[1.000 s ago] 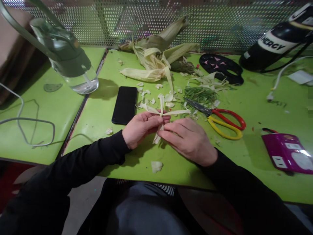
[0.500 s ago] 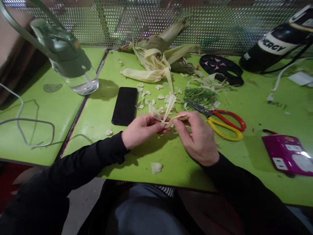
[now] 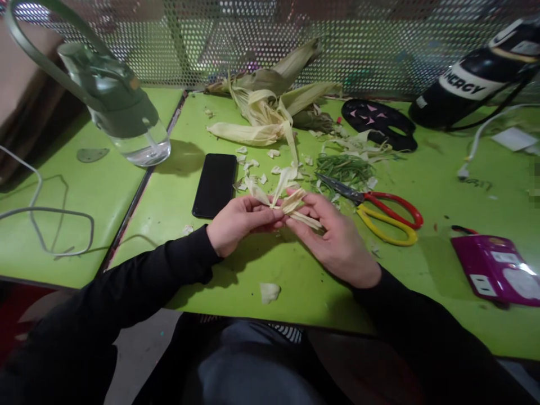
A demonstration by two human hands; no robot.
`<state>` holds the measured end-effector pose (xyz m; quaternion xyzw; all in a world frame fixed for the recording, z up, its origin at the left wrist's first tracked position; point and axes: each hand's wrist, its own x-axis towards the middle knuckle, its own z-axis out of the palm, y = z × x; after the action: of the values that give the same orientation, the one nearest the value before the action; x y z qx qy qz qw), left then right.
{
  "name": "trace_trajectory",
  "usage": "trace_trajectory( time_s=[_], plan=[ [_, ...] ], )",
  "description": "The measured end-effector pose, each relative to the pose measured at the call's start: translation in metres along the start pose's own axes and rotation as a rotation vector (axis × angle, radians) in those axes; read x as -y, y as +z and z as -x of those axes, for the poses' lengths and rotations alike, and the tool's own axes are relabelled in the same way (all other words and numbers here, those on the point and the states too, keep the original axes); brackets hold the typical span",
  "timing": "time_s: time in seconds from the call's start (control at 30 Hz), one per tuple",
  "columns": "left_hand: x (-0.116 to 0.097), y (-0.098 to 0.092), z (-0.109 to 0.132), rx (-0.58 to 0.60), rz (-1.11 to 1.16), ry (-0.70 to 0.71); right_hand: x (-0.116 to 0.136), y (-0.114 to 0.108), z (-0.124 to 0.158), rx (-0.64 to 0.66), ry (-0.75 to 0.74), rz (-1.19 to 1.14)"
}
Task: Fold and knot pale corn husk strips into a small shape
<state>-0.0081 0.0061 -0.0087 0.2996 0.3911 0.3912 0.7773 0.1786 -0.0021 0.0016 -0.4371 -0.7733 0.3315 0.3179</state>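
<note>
Pale corn husk strips (image 3: 283, 183) fan out between my two hands, over the green table. My left hand (image 3: 244, 219) pinches the bunch between thumb and fingers where the strips meet. On the other side my right hand (image 3: 333, 233) has its thumb and fingers closed on the husk, with thin stalk-like ends lying across its fingers. Small cut husk pieces (image 3: 275, 170) are scattered just beyond the hands. Scissors (image 3: 363, 198) with one red and one yellow handle lie right of my right hand, beside a heap of green strands (image 3: 343, 169).
Dried husks (image 3: 257, 112) are piled by the perforated screen (image 3: 270, 42). A black phone (image 3: 215, 184) lies left of my hands. A water bottle (image 3: 130, 115), a black palette-shaped object (image 3: 375, 121), a black bottle (image 3: 468, 79) and a purple power socket box (image 3: 498, 267) stand around.
My right hand has turned and opened its grip somewhat, so the fingers and the thin husk ends show more. The husk bunch has shifted slightly left. The view has tilted a little.
</note>
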Motion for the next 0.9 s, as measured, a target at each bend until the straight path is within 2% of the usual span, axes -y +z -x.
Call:
trace_trajectory(
  time_s=[0.1,0.23,0.37,0.5,0.7,0.9],
  plan=[
    [-0.006,-0.002,0.002,0.066,-0.033,-0.115,0.000,-0.014,-0.004,0.132,-0.070,0.014],
    [-0.010,-0.004,0.003,0.159,-0.083,-0.204,-0.001,-0.028,-0.010,0.095,-0.202,0.119],
    [-0.009,-0.004,0.003,0.206,-0.125,-0.262,-0.003,-0.031,-0.011,0.174,-0.282,0.114],
    [-0.008,-0.002,0.003,0.201,-0.136,-0.245,-0.006,-0.031,-0.011,0.139,-0.223,0.078],
    [-0.008,0.000,0.003,0.212,-0.214,-0.110,-0.008,-0.026,-0.011,0.131,-0.121,0.107],
    [-0.004,-0.002,0.001,0.204,-0.295,0.039,-0.006,-0.010,-0.007,0.066,0.115,-0.067]
  ],
)
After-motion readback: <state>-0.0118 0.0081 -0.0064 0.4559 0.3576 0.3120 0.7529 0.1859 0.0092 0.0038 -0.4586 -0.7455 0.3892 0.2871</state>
